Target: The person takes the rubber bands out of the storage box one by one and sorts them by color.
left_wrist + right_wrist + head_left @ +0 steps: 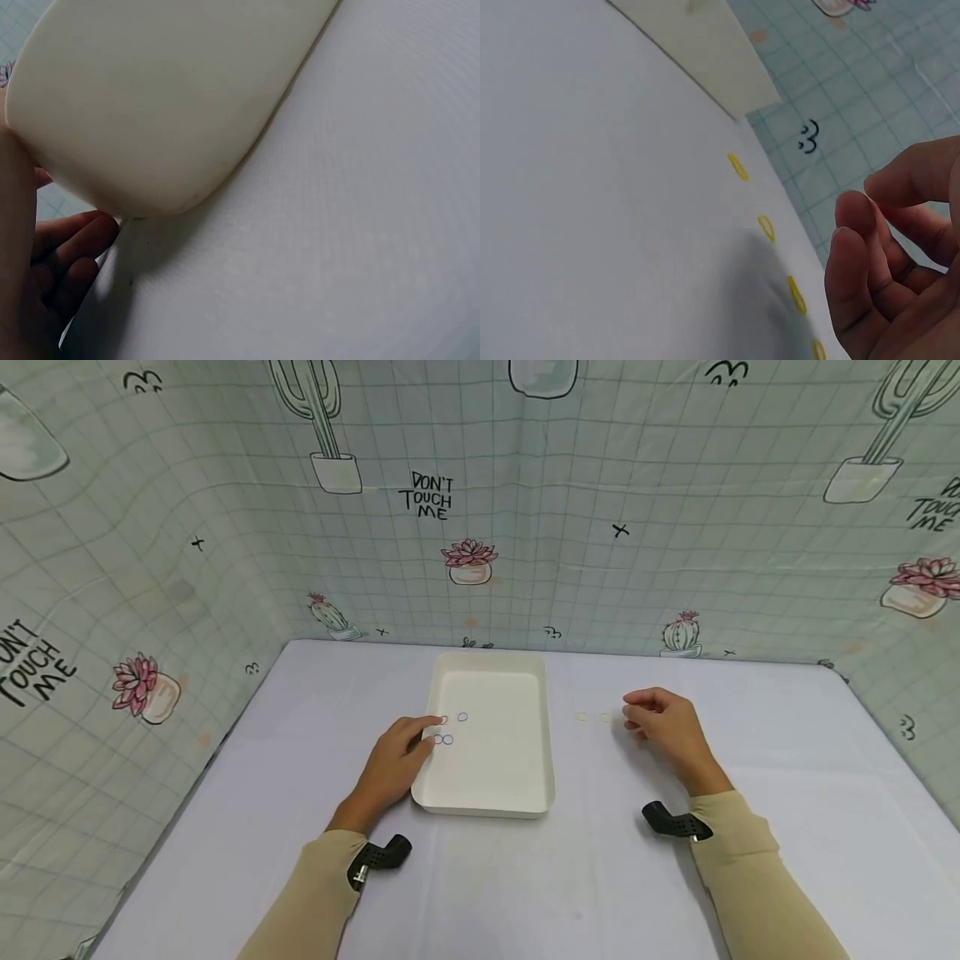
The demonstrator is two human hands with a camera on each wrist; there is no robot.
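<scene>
Off-white rectangular tray [487, 781], thin yellow rings [797, 295] at its 3 o'clock
from here, left hand [393, 757] looks spread at 9, right hand [667, 731] narrow by the rings

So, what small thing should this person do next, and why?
I'd suggest lowering the right hand to pinch one of the yellow rings: its fingers hang close to their row, and no ring shows between them, while the left hand is at the tray.

Beige-sleeved arms [300, 902] reach forward, the bare left hand [387, 760] with parted fingers [418, 724], the bare right hand [671, 731] loosely bent.
</scene>
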